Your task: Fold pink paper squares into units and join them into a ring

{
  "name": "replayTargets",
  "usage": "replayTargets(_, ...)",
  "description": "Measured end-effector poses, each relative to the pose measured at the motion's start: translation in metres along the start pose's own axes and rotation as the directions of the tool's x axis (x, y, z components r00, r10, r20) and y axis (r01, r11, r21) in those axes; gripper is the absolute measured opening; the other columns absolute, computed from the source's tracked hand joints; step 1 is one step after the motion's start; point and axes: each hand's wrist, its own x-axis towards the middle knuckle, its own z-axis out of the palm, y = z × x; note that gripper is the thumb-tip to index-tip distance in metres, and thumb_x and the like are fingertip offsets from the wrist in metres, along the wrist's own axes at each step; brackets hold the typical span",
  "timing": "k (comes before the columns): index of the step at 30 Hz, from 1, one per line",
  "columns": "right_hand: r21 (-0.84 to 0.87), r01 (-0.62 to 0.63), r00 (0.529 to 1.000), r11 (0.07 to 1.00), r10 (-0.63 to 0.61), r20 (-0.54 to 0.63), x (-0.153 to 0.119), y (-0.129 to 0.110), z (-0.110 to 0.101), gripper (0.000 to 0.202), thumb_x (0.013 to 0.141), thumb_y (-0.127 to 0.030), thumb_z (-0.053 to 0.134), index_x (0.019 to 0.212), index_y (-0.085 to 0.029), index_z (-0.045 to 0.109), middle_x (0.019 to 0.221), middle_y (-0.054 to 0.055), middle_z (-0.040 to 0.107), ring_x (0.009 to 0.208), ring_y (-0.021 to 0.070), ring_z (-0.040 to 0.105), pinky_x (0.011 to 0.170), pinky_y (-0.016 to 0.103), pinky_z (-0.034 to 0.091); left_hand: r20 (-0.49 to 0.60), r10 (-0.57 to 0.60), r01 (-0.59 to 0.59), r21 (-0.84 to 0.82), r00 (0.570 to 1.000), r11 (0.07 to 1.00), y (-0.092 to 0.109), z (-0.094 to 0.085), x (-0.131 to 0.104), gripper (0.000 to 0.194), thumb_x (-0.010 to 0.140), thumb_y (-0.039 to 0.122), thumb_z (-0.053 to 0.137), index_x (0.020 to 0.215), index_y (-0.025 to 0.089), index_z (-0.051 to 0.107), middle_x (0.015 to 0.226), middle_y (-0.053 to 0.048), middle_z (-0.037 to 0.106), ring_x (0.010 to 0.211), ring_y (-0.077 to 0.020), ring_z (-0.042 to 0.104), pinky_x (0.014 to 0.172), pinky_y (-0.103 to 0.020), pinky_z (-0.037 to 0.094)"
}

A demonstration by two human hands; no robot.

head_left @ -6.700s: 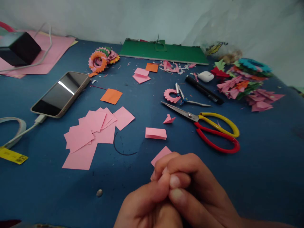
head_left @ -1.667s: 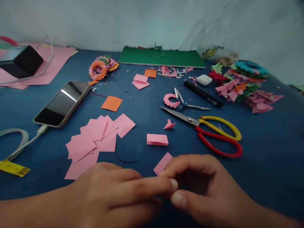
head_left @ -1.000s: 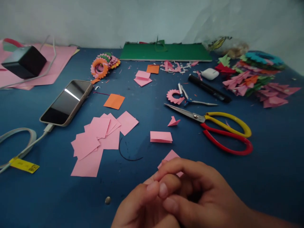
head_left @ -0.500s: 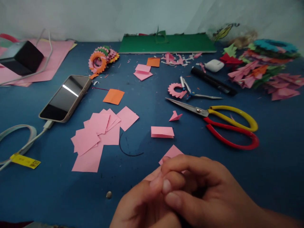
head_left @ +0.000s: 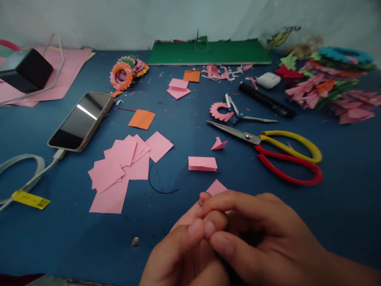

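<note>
Close to the table's front edge, my left hand (head_left: 183,252) and my right hand (head_left: 264,234) meet, fingers curled and pressed together. The fingertips of both touch, and whatever they may hold between them is hidden. Just beyond the knuckles a pink paper square (head_left: 216,186) lies partly covered by my right hand. Farther off are a folded pink paper strip (head_left: 203,163) and a small folded pink paper piece (head_left: 219,143). To the left, several pink paper squares (head_left: 114,174) overlap in a loose fan.
Scissors (head_left: 253,138) with yellow and red handles lie right of centre, near a compass (head_left: 238,115) and black pen (head_left: 266,99). Folded paper pieces (head_left: 333,87) pile up at the right. A phone (head_left: 81,121) with a cable rests left; a green board (head_left: 208,53) is behind.
The fingers of both hands have shifted slightly against each other, and more of the pink square behind them is covered. The things on the table have stayed put.
</note>
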Motion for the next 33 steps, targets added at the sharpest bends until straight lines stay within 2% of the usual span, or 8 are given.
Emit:
replayTargets(3,-0.084,0.053,0.998,0.995,-0.055,-0.029,0.000,-0.001,-0.002,0.010,0.079,-0.017,0.057,0.081,-0.023,0.064,0.067,-0.005,0.069,0.048,0.0070,0.061,0.043,0.012,0.046,-0.029,0.005,-0.003,0.072,1.000,0.997,0.000,-0.005,0.000,0.024,0.073,0.021,0.071,0.096,0.019,0.065,0.087,0.001,0.063,0.082,-0.0078,0.063,0.070,-0.010,0.049)
replayTargets(6,-0.142,0.087,0.995,0.986,-0.094,-0.041,0.000,0.000,-0.002,0.012,0.080,-0.015,0.055,0.080,-0.023,0.064,0.075,-0.004,0.072,0.060,0.0096,0.067,0.043,0.011,0.047,-0.061,-0.006,0.012,0.107,0.998,0.994,-0.001,-0.008,-0.001,0.026,0.074,0.025,0.070,0.099,0.020,0.064,0.095,0.000,0.065,0.092,-0.0122,0.064,0.077,-0.015,0.051)
replayTargets(11,-0.256,0.149,0.979,0.955,-0.179,-0.099,0.001,0.001,-0.003,0.017,0.076,-0.011,0.056,0.087,-0.021,0.065,0.084,0.000,0.075,0.070,0.0136,0.071,0.042,0.011,0.049,-0.006,0.020,-0.020,0.090,1.000,0.996,0.002,-0.014,-0.002,0.008,0.077,0.025,0.067,0.082,0.019,0.065,0.083,0.000,0.065,0.074,-0.0094,0.066,0.068,-0.014,0.053)
replayTargets(15,-0.364,0.261,0.900,0.894,-0.362,-0.242,0.006,-0.005,-0.007,0.018,0.071,-0.009,0.064,0.086,-0.020,0.066,0.075,-0.001,0.075,0.064,0.0109,0.069,0.060,0.012,0.056,0.105,-0.046,0.027,0.176,0.993,0.984,0.005,-0.026,0.001,0.025,0.073,0.025,0.067,0.098,0.025,0.064,0.086,0.001,0.068,0.045,-0.0049,0.059,0.042,-0.011,0.049)
replayTargets(19,-0.516,0.369,0.819,0.773,-0.533,-0.211,0.009,-0.013,-0.011,0.017,0.067,-0.007,0.066,0.074,-0.022,0.068,0.070,-0.001,0.074,0.059,0.0105,0.069,0.059,0.012,0.057,-0.007,0.065,-0.063,0.205,0.998,0.977,-0.001,-0.035,0.012,0.032,0.071,0.015,0.064,0.100,0.026,0.066,0.096,-0.001,0.070,0.079,-0.0155,0.070,0.061,-0.013,0.057)
replayTargets(25,-0.677,0.331,0.816,0.658,-0.560,-0.145,-0.006,-0.007,-0.014,0.025,0.067,-0.013,0.070,0.088,-0.025,0.069,0.082,-0.003,0.075,0.066,0.0146,0.071,0.062,0.017,0.060,-0.042,0.118,-0.107,0.208,0.992,0.972,-0.012,-0.048,0.024,0.021,0.072,0.025,0.064,0.092,0.030,0.069,0.093,0.000,0.073,0.103,-0.0242,0.063,0.079,-0.021,0.058)
replayTargets(29,-0.708,0.321,0.797,0.630,-0.583,-0.157,-0.009,-0.007,-0.014,0.018,0.067,-0.017,0.071,0.083,-0.026,0.068,0.077,-0.005,0.075,0.060,0.0135,0.070,0.059,0.015,0.059,-0.051,0.103,-0.090,0.217,0.993,0.972,-0.012,-0.047,0.019,0.029,0.071,0.024,0.065,0.099,0.032,0.067,0.098,0.001,0.072,0.101,-0.0264,0.064,0.072,-0.024,0.060)
replayTargets(33,-0.720,0.297,0.782,0.627,-0.592,-0.193,-0.005,-0.013,-0.013,0.015,0.067,-0.016,0.070,0.078,-0.026,0.067,0.072,-0.007,0.074,0.054,0.0124,0.069,0.057,0.015,0.059,-0.082,0.117,-0.098,0.212,0.990,0.972,-0.007,-0.030,0.009,0.032,0.071,0.016,0.066,0.100,0.028,0.064,0.103,0.001,0.070,0.087,-0.0224,0.069,0.064,-0.023,0.061)
